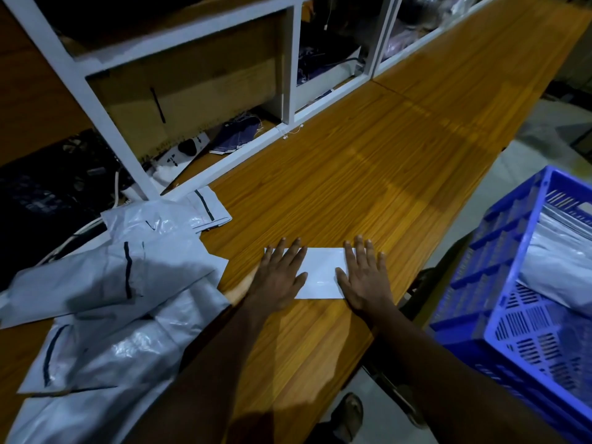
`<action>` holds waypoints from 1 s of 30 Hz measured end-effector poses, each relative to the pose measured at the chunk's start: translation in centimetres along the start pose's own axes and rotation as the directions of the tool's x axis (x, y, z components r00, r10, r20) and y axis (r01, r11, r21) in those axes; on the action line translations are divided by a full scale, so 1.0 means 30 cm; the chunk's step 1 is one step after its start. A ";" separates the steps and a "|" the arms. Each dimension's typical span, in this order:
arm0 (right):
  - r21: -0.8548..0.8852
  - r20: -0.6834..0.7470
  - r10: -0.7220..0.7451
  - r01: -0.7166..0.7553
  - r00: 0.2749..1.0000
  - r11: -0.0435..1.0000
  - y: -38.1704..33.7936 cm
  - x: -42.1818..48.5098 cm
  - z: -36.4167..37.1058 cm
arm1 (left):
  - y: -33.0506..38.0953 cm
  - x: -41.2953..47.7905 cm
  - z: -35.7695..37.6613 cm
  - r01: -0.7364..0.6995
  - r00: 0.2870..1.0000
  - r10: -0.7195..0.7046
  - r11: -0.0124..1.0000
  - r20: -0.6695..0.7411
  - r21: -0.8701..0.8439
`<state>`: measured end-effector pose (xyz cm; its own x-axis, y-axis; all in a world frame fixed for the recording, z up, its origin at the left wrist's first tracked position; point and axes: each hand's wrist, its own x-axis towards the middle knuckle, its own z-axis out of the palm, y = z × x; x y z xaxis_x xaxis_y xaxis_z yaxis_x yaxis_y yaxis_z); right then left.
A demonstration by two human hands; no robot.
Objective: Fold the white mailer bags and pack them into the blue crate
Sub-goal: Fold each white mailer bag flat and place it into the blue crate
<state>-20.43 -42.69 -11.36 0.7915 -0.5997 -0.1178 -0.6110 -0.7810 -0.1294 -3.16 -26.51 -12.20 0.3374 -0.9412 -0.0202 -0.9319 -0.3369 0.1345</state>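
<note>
White plastic is lying flat under both palms: a folded mailer bag [322,272] is sitting on the wooden counter [352,187], near its front edge, as a narrow rectangle. The left hand [282,278] is pressing down on its left end and the right hand [363,278] is pressing on its right end. The fingers [359,253] of both hands are lying straight and spread, gripping nothing, so the person appears to be smoothing a crease rather than lifting the bag. To the left, a pile of unfolded mailer bags [112,283] is sprawling across the counter end, rumpled and overlapping, with dark stripes showing on several; it is lying just beside the left forearm. To the right, off the counter edge, the blue crate [490,251] is standing with some packed bags [560,261] already resting inside against its far side, while much of its slotted floor is showing bare. Judging from this, the task is looking partly done: a few bags are packed, one is being flattened and is not yet in the crate, and the larger share is waiting in the pile. How many bags are lying in the pile cannot be told, since they are covering one another.
</note>
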 end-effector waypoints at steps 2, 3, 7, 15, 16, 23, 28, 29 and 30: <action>-0.001 0.004 0.040 -0.040 0.999 0.999 -0.025 0.000 -0.009 | -0.039 0.017 -0.003 -0.042 0.999 0.040 0.998 0.028 0.040; -0.003 0.011 0.057 -0.057 0.998 0.998 -0.034 0.001 -0.010 | -0.057 0.027 -0.010 -0.054 0.998 0.051 0.996 0.045 0.070; -0.013 -0.004 0.099 -0.099 0.995 0.995 -0.055 0.007 -0.017 | -0.040 0.069 -0.076 -0.010 0.993 -0.010 0.987 0.122 0.162; 0.017 -0.055 -0.054 0.055 0.997 0.998 -0.110 0.015 0.022 | 0.224 0.115 -0.038 0.000 0.997 -0.003 0.999 0.080 0.038; 0.004 -0.068 -0.052 0.053 0.996 0.999 -0.106 0.012 0.024 | 0.222 0.106 -0.017 -0.001 0.998 0.001 1.000 0.062 -0.003; 0.027 -0.045 0.013 -0.012 0.999 1.000 -0.105 0.014 0.011 | 0.153 0.087 0.017 0.027 0.996 -0.034 0.996 -0.083 -0.084; 0.028 -0.058 0.018 -0.016 0.998 0.999 -0.106 0.008 0.001 | 0.096 0.082 0.018 0.172 0.984 -0.173 0.985 -0.041 -0.027; 0.022 -0.053 0.017 -0.015 0.998 1.000 -0.106 0.007 0.000 | 0.085 0.079 0.017 0.206 0.978 -0.207 0.978 -0.036 -0.022; 0.014 -0.051 0.015 -0.015 0.999 1.000 -0.105 0.007 0.001 | 0.076 0.080 0.019 0.235 0.971 -0.236 0.972 -0.034 -0.027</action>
<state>-18.33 -40.34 -11.01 0.7818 -0.6197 -0.0689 -0.6226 -0.7696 -0.1418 -4.54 -29.55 -12.51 0.5519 -0.8337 -0.0175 -0.8226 -0.5478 0.1523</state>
